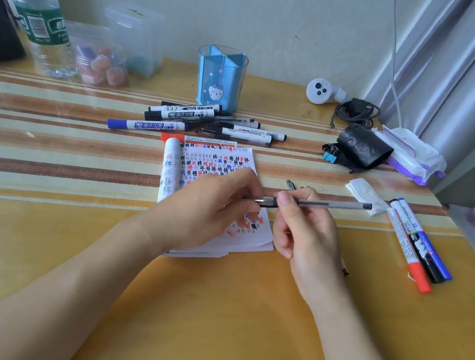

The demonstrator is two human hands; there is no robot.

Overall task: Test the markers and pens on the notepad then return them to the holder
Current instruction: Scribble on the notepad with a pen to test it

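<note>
The slim clear plastic gel pen (327, 204) looks light, stiff and slick. Both grips are narrow, right hand (310, 239) pinching its dark front section, left hand (211, 203) its tip end.

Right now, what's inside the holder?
Nothing shows inside the holder: no pen rises above its rim, and its see-through blue walls show only dividers. Its very bottom is hidden by the markers lying in front.
</note>
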